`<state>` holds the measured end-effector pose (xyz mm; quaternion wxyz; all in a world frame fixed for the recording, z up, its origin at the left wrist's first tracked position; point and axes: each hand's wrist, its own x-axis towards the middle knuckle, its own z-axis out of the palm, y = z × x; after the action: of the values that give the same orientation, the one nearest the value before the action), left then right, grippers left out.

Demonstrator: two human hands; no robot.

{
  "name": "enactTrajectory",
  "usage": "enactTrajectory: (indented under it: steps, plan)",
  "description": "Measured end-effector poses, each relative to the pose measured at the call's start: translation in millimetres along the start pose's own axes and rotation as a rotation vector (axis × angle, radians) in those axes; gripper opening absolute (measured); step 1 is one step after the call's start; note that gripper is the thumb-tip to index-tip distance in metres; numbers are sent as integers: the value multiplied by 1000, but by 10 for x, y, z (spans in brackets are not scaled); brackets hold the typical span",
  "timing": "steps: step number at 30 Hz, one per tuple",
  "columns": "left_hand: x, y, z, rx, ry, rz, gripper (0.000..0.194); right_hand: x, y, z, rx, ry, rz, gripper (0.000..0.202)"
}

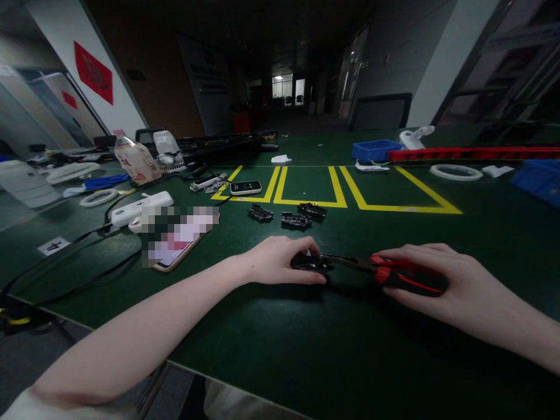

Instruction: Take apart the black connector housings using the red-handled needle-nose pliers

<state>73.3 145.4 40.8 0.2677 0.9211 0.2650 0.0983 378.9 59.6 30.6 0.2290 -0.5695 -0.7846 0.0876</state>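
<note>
My left hand (286, 261) is closed around a small black plastic part (312, 264), holding it low over the green table. In my right hand (450, 280) are long-nose pliers (380, 269) with red and black handles. Their thin jaws point left and reach the black part at my left fingertips; whether they grip it I cannot tell. Beyond my left hand, similar black parts lie on the table: one at the left (260, 212), one in the middle (296, 220) and one behind it (312, 210).
Yellow tape outlines (315, 204) mark the green table (350, 350). To the left are a phone (184, 239), a white power strip (142, 209), cables and a bottle (136, 160). A small black-screened device (245, 188) sits by the tape. Blue bins (377, 150) and a tape roll (456, 172) stand farther right.
</note>
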Motion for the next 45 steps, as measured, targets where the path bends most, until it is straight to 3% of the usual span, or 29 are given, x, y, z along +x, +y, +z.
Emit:
enactTrajectory:
  steps: [9,16,23,33,38,45]
  plan:
    - [-1,1,3,-3,5,10,45,-1,45,10,-17,-53,-2,49]
    - [-1,8,-5,-20,2,20,44,-25,-71,-8,25,-5,27,47]
    - [-13,-1,2,0,9,22,45,2,45,14,-11,-4,-19,52]
    - [-10,3,-6,-2,5,44,43,-42,-79,-20,11,49,-7,46]
    - [16,-12,0,3,-3,57,40,9,-56,17,9,15,-41,46]
    - [19,-27,-12,-24,-14,57,40,17,-202,73,123,9,-7,40]
